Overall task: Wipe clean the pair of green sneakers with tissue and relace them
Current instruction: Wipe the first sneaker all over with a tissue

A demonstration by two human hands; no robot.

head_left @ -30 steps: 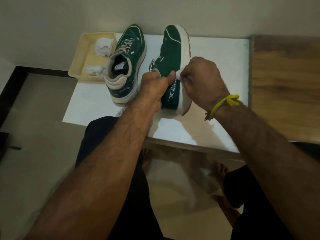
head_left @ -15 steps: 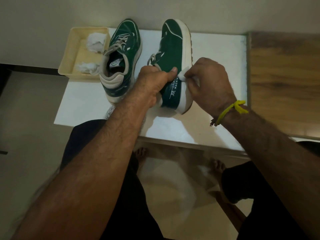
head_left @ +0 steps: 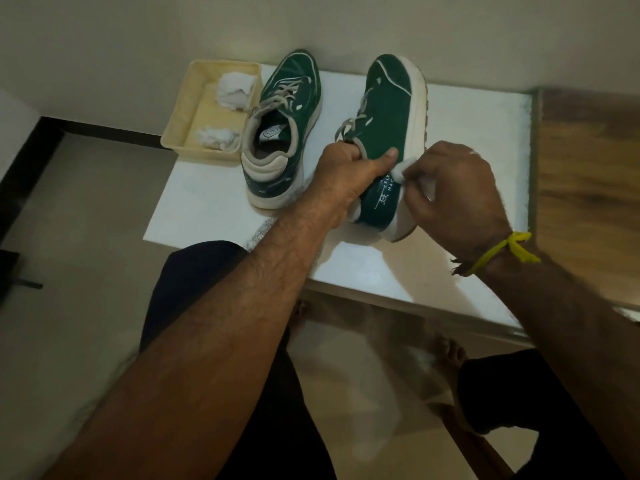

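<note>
Two green sneakers with white soles are on a white table [head_left: 467, 140]. The left sneaker [head_left: 287, 133] stands upright, laced, heel toward me. The right sneaker [head_left: 388, 126] is tipped onto its side, white sole facing right. My left hand [head_left: 346, 174] grips its collar, thumb lying across the green side panel. My right hand [head_left: 453, 188] pinches a wad of white tissue [head_left: 403, 169] against the side panel near the heel, beside the white lettering.
A cream tray [head_left: 180, 126] with two crumpled white tissues [head_left: 235, 88] sits at the table's far left corner. A wooden surface [head_left: 588, 174] adjoins the table on the right. A wall runs behind. My knees and bare feet are under the front edge.
Both hands stay on the tipped sneaker; the tissue has shifted slightly along its side near the heel. The camera view has drifted, so everything sits a little differently in frame.
</note>
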